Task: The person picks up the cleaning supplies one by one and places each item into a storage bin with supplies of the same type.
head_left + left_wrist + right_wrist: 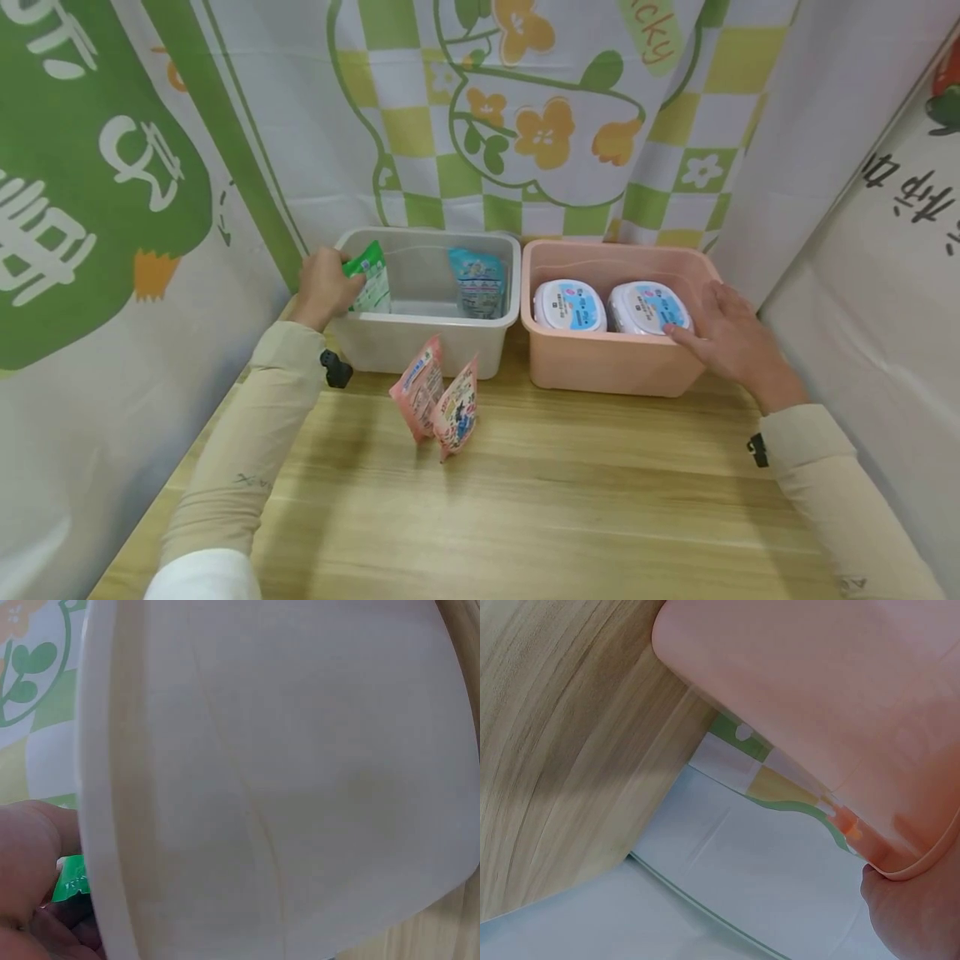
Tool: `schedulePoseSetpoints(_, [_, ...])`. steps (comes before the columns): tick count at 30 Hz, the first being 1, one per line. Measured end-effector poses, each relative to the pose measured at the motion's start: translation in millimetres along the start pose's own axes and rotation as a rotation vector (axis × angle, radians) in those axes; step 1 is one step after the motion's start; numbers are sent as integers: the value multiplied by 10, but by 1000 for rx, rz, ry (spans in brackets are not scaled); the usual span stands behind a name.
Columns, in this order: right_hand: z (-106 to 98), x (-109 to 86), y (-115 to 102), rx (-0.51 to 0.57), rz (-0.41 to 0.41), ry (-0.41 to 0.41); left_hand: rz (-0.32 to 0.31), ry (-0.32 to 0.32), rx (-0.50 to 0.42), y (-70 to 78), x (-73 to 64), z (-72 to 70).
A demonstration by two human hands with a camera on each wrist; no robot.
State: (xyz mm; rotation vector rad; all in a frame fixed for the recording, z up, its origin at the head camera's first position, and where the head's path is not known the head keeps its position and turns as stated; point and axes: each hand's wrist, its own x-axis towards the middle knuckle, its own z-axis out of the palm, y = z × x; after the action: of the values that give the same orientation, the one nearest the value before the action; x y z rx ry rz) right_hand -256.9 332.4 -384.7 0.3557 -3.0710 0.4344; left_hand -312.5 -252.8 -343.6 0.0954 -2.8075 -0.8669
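At the left end of the light grey bin (420,337), my left hand (326,287) pinches a green and white packet (372,279) that stands upright inside. The left wrist view shows mostly the bin's outer wall (285,750), with a bit of the green packet (73,876) beside the fingers. A blue packet (478,283) leans in the same bin's right end. My right hand (731,337) rests on the right rim of the pink bin (607,362), thumb stretched over the front corner. Two white tubs (570,305) with blue labels sit in that bin.
Two pink packets (420,387) stand upright on the wooden table (540,500) before the grey bin. The bins stand side by side against a patterned curtain (517,150). Cloth walls (862,250) close off both sides.
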Motion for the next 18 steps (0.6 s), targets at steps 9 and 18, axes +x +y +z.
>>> schedulePoseSetpoints(9, [4, 14, 14, -14, -22, 22, 21, -31, 38, -33, 60, 77])
schedulePoseSetpoints(18, [4, 12, 12, -18, -12, 9, 24, -81, 58, -21, 59, 128])
